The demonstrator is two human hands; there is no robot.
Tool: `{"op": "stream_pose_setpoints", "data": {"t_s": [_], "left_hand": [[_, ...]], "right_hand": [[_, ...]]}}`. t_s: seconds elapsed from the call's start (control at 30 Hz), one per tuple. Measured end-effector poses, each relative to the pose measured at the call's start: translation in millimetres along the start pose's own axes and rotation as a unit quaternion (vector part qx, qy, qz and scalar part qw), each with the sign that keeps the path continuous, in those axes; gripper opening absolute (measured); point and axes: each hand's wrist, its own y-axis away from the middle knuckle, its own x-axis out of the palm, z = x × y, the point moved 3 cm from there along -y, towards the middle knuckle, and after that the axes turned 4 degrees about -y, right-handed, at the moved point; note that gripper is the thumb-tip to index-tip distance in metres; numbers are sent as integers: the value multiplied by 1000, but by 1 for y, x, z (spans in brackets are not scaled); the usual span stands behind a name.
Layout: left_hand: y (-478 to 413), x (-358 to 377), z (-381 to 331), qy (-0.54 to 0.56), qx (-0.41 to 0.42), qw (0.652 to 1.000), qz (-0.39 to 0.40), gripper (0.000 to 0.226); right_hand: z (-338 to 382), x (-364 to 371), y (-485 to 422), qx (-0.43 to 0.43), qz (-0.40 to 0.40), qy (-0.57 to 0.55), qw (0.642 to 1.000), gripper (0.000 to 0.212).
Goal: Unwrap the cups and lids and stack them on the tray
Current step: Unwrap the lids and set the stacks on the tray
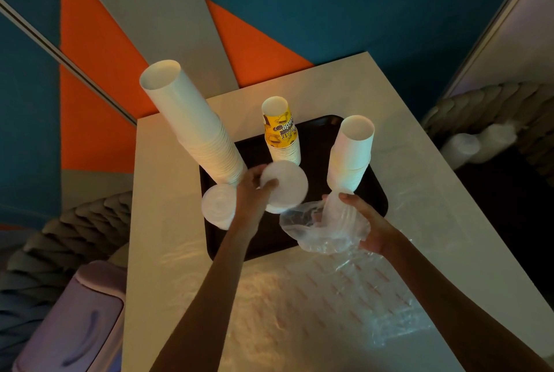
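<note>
Fingers (269,183) pinch lid (289,190) near yellow cups (280,131).

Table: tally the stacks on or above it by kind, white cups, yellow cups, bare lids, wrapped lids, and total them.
White cup stacks: 2, tall left stack and right stack.
Yellow cup stack: 1.
Bare lid stacks: 2, left lid stack and middle lid stack, held by the left hand.
Wrapped lid bundle: 1, in the right hand.
Total: 6.

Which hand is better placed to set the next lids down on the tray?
Left. The left hand pinches lids over the tray, beside the lid stack. The right hand grips the wrap, so it is busy.
</note>
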Motion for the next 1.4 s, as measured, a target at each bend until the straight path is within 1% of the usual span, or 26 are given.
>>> {"op": "stream_pose_setpoints", "data": {"t_s": [0.07,0.13,0.23,0.27,0.37,0.5,0.7,0.77,0.83,0.93,1.0,1.1,1.17,1.27,1.4], "left_hand": [[-18,-11,-5,-3,-7,1000,-17,40],[-36,-16,-5,-30,-12,999,-19,39],[-55,-14,0,-96,-12,995,15,36],[-59,-11,3,-120,-8,992,31,35],[-70,-3,14,-172,11,983,66,31],[-77,4,23,-226,40,970,75,30],[-85,9,34,-289,64,954,52,35],[-84,11,36,-300,69,950,50,39],[-81,12,35,-289,76,953,40,42],[-70,10,28,-291,105,951,23,49],[-61,12,24,-338,119,932,51,66],[-52,17,27,-438,109,886,112,99],[-48,24,31,-474,99,864,137,111],[-47,33,37,-505,103,847,135,116],[-53,34,41,-495,93,856,113,110]], "right_hand": [[0,-6,1,-3,-12,5,1000,104],[1,-12,1,-10,-24,3,1000,101],[3,-20,2,-16,-44,-3,999,85],[4,-22,2,-19,-49,-3,999,85],[7,-26,0,-25,-46,19,998,100],[9,-30,-3,-22,-48,21,998,105],[10,-29,-3,-29,-57,23,998,106],[11,-27,-2,-31,-58,22,998,106],[11,-26,-2,-31,-59,23,998,107],[10,-26,-1,-27,-55,16,998,110],[9,-27,-2,-23,-56,7,998,113],[6,-26,-1,-23,-46,-15,999,112],[5,-24,0,-24,-40,-22,999,110],[6,-23,2,-25,-38,-21,999,110],[8,-27,4,-27,-45,-19,998,112]]}}
